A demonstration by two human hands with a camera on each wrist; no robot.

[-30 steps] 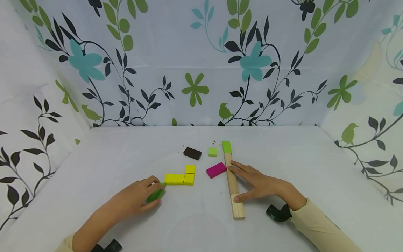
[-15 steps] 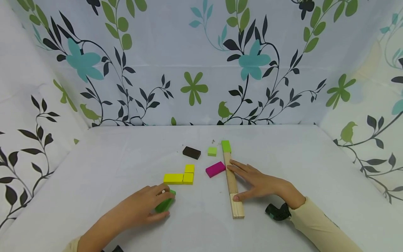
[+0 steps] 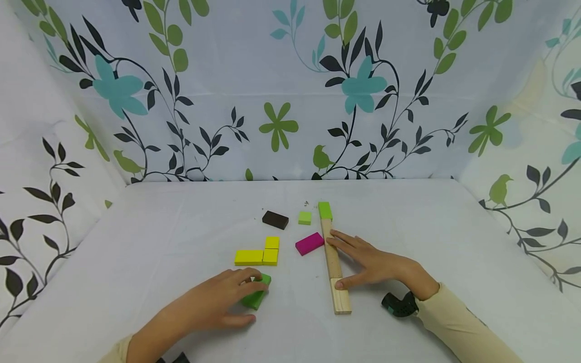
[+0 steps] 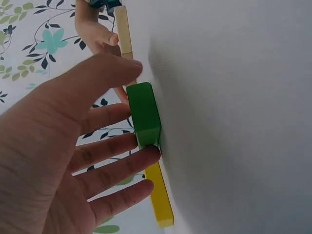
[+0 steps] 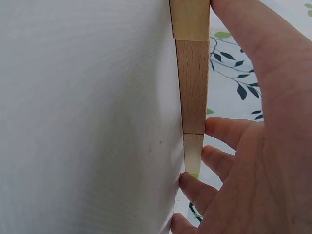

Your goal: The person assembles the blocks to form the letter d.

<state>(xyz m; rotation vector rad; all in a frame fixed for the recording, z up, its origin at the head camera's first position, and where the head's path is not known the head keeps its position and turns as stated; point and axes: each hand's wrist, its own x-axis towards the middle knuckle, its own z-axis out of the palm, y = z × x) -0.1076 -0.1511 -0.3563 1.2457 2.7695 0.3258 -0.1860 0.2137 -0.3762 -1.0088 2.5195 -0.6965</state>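
My left hand (image 3: 215, 300) reaches over a green block (image 3: 255, 300) on the table. In the left wrist view its fingers are fairly straight and touch the side of the green block (image 4: 145, 109), while the thumb stands apart from it. Beside a straight row of plain wooden blocks (image 3: 333, 259), my right hand (image 3: 379, 267) rests with spread fingers. Its fingertips and thumb touch the row's right side and top. At the row's far end sits a lime-green block (image 3: 325, 210). A magenta block (image 3: 310, 244) lies close against the row's left side.
Yellow blocks (image 3: 248, 257) form an L shape just beyond my left hand. A dark brown block (image 3: 275, 220) and a small lime block (image 3: 305, 218) lie farther back. The white table (image 3: 181, 227) meets a patterned cloth (image 3: 204, 91) at the back.
My left hand has slid the green block to the right and slightly nearer, turning it a little. Its thumb now stands farther from the block. The right hand and the wooden row stay put.
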